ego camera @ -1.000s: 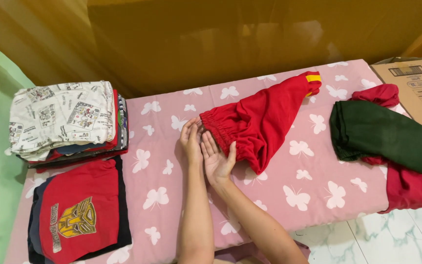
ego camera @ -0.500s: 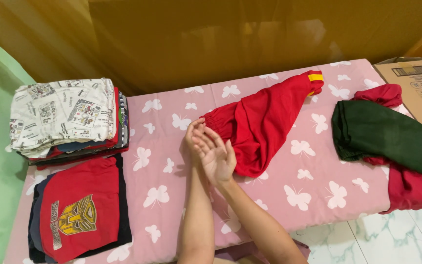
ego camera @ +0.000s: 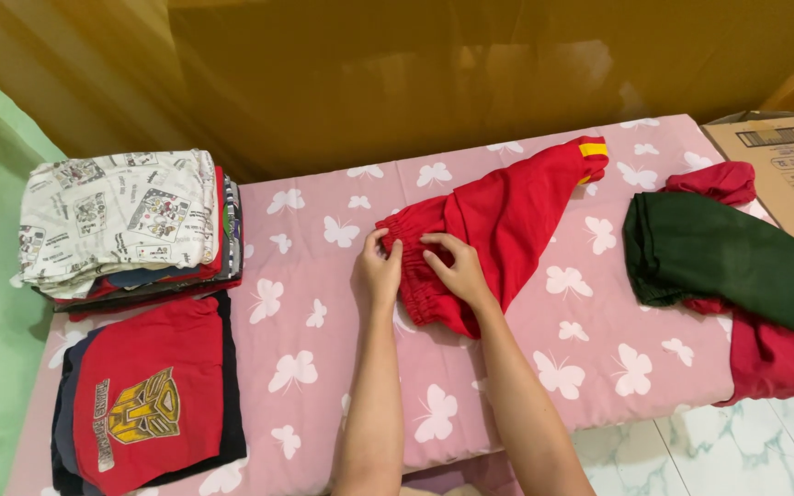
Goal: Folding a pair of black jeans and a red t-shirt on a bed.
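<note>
My hands on the red shorts

My left hand and right hand both pinch the red shorts at the stretchy waist.

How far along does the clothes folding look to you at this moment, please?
Done: a tall stack of folded clothes and a second folded pile with a red printed shirt on top sit at the left of the pink sheet. In hand: the left hand and right hand grip the waistband of red shorts. Left: a dark green garment and a red garment lie unfolded at the right.
</note>
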